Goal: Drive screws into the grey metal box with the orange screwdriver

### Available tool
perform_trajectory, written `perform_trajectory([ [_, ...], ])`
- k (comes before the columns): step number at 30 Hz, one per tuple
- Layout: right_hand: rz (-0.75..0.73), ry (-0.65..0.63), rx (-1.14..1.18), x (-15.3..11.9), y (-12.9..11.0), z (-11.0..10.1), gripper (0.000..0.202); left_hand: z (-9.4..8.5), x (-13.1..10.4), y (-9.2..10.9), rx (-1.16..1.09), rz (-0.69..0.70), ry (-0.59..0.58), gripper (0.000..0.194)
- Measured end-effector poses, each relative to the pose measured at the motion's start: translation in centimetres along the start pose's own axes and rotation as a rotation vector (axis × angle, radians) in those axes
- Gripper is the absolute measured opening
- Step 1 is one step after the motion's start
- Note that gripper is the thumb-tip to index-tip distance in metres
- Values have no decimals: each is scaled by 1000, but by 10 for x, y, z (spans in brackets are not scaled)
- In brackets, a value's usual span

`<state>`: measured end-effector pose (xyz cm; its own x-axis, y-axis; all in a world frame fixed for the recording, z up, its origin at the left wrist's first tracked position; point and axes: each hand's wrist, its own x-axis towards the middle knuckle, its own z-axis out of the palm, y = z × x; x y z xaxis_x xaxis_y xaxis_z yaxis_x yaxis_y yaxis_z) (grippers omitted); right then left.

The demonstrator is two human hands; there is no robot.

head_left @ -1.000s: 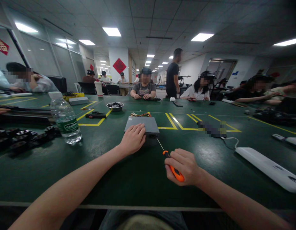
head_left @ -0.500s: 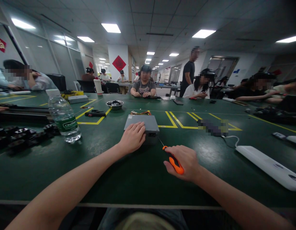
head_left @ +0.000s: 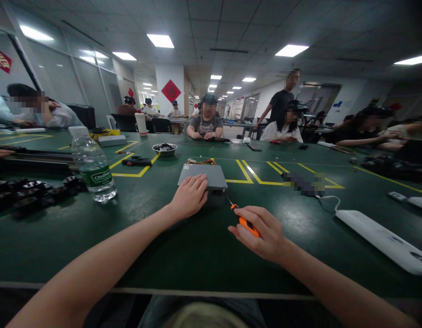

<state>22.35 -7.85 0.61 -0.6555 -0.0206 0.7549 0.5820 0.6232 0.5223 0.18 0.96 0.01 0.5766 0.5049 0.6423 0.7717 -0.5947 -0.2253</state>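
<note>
A grey metal box, which looks like a computer power supply unit, lies on the green table with coloured wires behind it. My left hand grips its near left part, fingers laid together over the top and thumb by the front side. In my right hand is an orange and black screwdriver, fingers wrapped around the handle. Its thin shaft slants up and left to the unit's front right corner. Whether the tip sits in a screw is too small to tell.
A water bottle stands left, beside several black parts. Farther back are a metal bowl of small pieces and a dark tool. On the right lies a white power strip-like device with a cable. People sit around.
My right hand has rolled around the screwdriver handle and shifted slightly, its fingers now covering more of it. My left hand stays on the unit. A standing person behind has moved right.
</note>
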Motion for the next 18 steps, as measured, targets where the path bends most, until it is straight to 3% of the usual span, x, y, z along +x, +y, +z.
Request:
perform_trajectory([
  [5,-71,-2,47,3,-2,2,16,-1,0,0,1,9,-6,28],
  [8,-26,-10,82,2,-1,3,9,-1,0,0,-3,5,0,27],
  [14,-23,30,31,-3,1,6,21,-1,1,0,10,15,-3,27],
  [18,-56,-2,92,-3,1,6,11,0,0,0,18,12,-11,29],
])
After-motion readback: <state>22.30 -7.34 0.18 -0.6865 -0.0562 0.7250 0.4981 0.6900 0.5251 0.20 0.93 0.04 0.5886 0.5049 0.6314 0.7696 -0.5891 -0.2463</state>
